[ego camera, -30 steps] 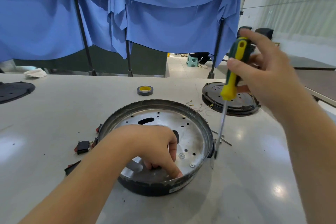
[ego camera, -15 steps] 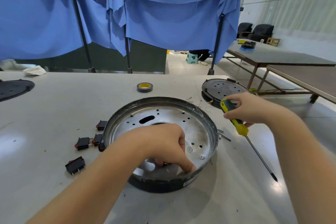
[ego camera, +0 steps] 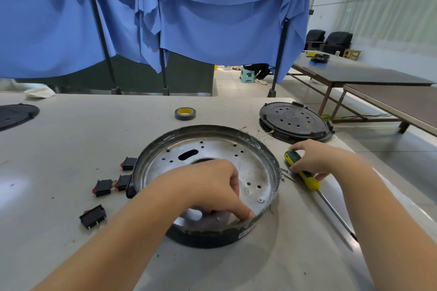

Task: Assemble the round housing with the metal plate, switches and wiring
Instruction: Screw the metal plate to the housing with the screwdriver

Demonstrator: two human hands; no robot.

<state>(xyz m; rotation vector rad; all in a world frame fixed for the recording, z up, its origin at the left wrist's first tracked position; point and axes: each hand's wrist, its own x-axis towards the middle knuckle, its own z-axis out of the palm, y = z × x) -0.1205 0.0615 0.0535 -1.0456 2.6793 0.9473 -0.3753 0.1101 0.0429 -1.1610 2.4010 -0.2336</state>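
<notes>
The round housing (ego camera: 272, 158), a dark ring, sits on the table with the perforated metal plate (ego camera: 224, 151) inside it. My left hand (ego camera: 210, 186) reaches into it, fingers curled down, tips against the plate by the front wall; what lies under them is hidden. My right hand (ego camera: 319, 160) holds the green and yellow handle of a screwdriver (ego camera: 309, 182), which lies on the table right of the housing with its tip pointing toward me. Several black rocker switches (ego camera: 104, 187) lie left of the housing. Thin wires (ego camera: 262, 136) trail behind its right rim.
A roll of tape (ego camera: 185, 113) stands behind the housing. A black round cover (ego camera: 295, 121) lies at the back right near the table edge, another black disc (ego camera: 16, 114) at the far left. Loose screws (ego camera: 286, 172) lie by the housing's right side.
My right hand brought the screwdriver down from upright above the housing's right rim to flat on the table beside it. My left hand stayed at the plate's front.
</notes>
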